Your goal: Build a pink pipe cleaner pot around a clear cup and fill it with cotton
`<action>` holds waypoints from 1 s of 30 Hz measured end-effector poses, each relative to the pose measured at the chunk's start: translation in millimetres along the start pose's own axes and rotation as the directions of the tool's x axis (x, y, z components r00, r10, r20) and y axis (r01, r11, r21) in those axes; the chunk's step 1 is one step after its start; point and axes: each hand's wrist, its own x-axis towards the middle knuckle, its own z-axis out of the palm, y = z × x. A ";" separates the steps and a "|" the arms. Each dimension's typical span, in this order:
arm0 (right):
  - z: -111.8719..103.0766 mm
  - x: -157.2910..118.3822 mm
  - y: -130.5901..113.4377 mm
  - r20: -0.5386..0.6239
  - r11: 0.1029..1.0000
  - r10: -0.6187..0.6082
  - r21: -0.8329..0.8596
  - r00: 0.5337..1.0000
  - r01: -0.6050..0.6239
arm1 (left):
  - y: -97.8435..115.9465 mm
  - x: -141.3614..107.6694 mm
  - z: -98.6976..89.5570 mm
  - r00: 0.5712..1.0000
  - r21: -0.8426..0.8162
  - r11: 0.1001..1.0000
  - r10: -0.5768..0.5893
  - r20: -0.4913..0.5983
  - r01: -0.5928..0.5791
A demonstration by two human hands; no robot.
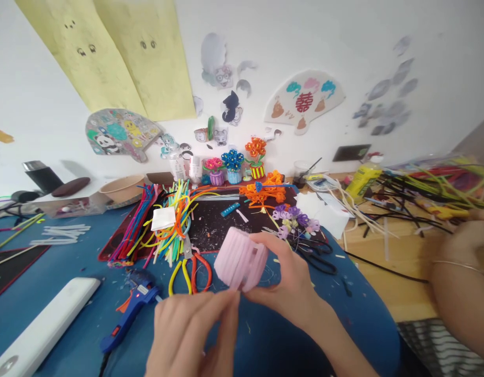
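A small pale pink pot point(240, 260) with a ribbed, fuzzy wall, like wound pipe cleaners, is held tilted above the blue table. My right hand point(291, 280) grips it from the right, thumb below and fingers on the upper side. Two small gaps show in its wall. At its lower edge, the thumb and forefinger of my left hand point(198, 327) are pinched together; whatever sits between those tips is too small to make out. Just behind lie pliers or cutters point(190, 272) with yellow and orange handles. A blue hot glue gun point(130, 317) rests left of my left hand.
Bundles of coloured pipe cleaners point(175, 220) lie on a dark mat point(210, 238). Three potted pipe-cleaner flowers point(233, 162) stand by the wall. Purple flowers point(294, 220) lie on the right. A white long case point(49, 324) is front left. Another person's arm point(461, 277) reaches in at right.
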 end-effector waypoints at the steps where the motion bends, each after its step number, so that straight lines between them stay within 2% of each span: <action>1: -1.7 0.6 1.0 0.027 0.999 0.032 0.019 0.999 -0.033 | -2.8 2.2 -1.7 0.996 -0.043 0.995 -0.085 0.027 0.086; 3: -4.8 2.3 2.8 0.092 0.995 0.077 0.060 0.993 -0.083 | -10.6 8.6 -1.8 0.964 -0.131 0.959 -0.235 0.123 0.251; 6: -8.2 5.3 2.9 0.188 0.987 0.095 0.110 0.977 -0.117 | -23.3 21.1 5.7 0.868 -0.282 0.839 -0.372 0.329 0.466; 9: -10.0 7.6 0.6 0.277 0.980 0.118 0.124 0.954 -0.157 | -31.9 33.1 16.8 0.769 -0.354 0.714 -0.407 0.493 0.604; 11: -10.7 8.0 0.0 0.323 0.973 0.133 0.137 0.937 -0.185 | -35.1 38.2 22.8 0.734 -0.378 0.670 -0.384 0.561 0.639; 15: -10.8 6.2 3.4 0.337 0.942 0.168 0.222 0.926 -0.252 | -38.8 36.5 26.4 0.716 -0.431 0.641 -0.281 0.639 0.636; 18: -9.7 4.2 7.2 0.335 0.916 0.195 0.274 0.922 -0.293 | -41.3 25.5 21.5 0.684 -0.442 0.618 -0.223 0.695 0.651; 22: -7.1 4.8 8.5 0.374 0.890 0.186 0.327 0.909 -0.317 | -45.9 12.2 11.5 0.653 -0.379 0.678 -0.198 0.731 0.630; 26: -5.1 7.2 6.4 0.432 0.892 0.178 0.309 0.884 -0.330 | -49.1 18.8 9.6 0.693 -0.411 0.709 -0.153 0.704 0.574; 30: -5.4 6.7 5.5 0.449 0.912 0.150 0.281 0.881 -0.298 | -46.0 37.0 17.2 0.724 -0.378 0.743 -0.203 0.659 0.553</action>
